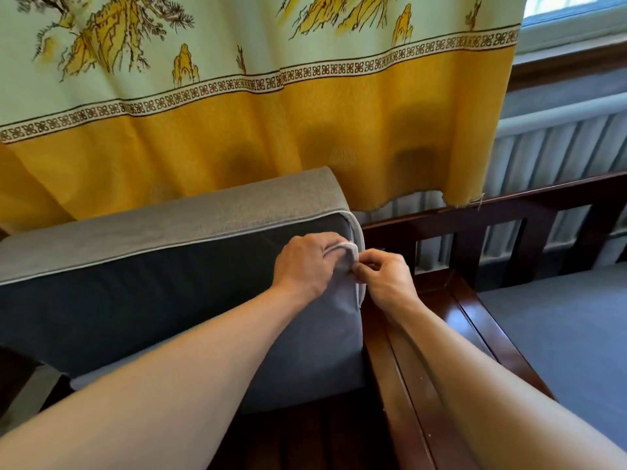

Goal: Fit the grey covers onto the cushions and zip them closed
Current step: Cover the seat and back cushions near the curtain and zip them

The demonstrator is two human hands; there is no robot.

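While the cushion (169,266) is standing at frame centre, your left hand (305,266) is gripping the grey cover (342,300) edge (piped corner), and your right hand (386,279) is pinching beside it.

1. A thick rectangular cushion in a two-tone grey fabric cover (176,286) is stood on its long edge on a dark wooden seat.
2. The upper band is seen as light grey, the broad face as dark grey; pale piping is run along the seam.
3. At the right-hand end, a pale flap of the cover (347,252) is bunched beside the zip line.
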